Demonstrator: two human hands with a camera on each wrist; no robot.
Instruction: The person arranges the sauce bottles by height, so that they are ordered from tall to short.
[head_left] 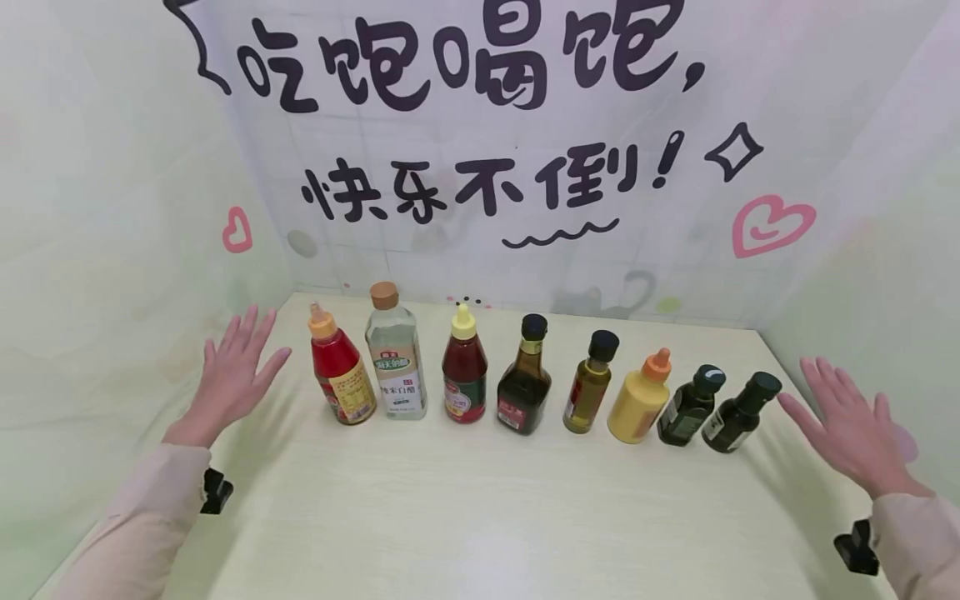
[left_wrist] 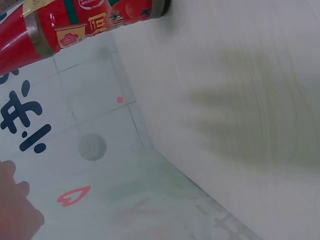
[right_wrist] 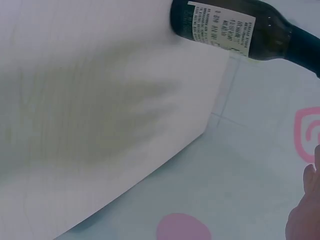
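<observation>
My left hand [head_left: 234,372] hovers over the table's left side with its fingers straight and spread, holding nothing. Nearest to it stands a red ketchup bottle [head_left: 341,371] with an orange cap, apart from the hand; the left wrist view shows the same ketchup bottle [left_wrist: 95,22] along its top. Over the right side my right hand [head_left: 847,425] is likewise spread and holds nothing. A small dark bottle with a black cap [head_left: 738,417] stands closest to it, and this dark bottle [right_wrist: 225,27] fills the top right of the right wrist view.
Between these stand a clear vinegar bottle [head_left: 397,367], a dark red sauce bottle [head_left: 464,371], a brown sauce bottle [head_left: 523,383], an oil bottle [head_left: 587,387], a yellow squeeze bottle [head_left: 637,404] and a dark green bottle [head_left: 686,410]. Printed cloth walls [head_left: 480,267] enclose the pale table [head_left: 465,508].
</observation>
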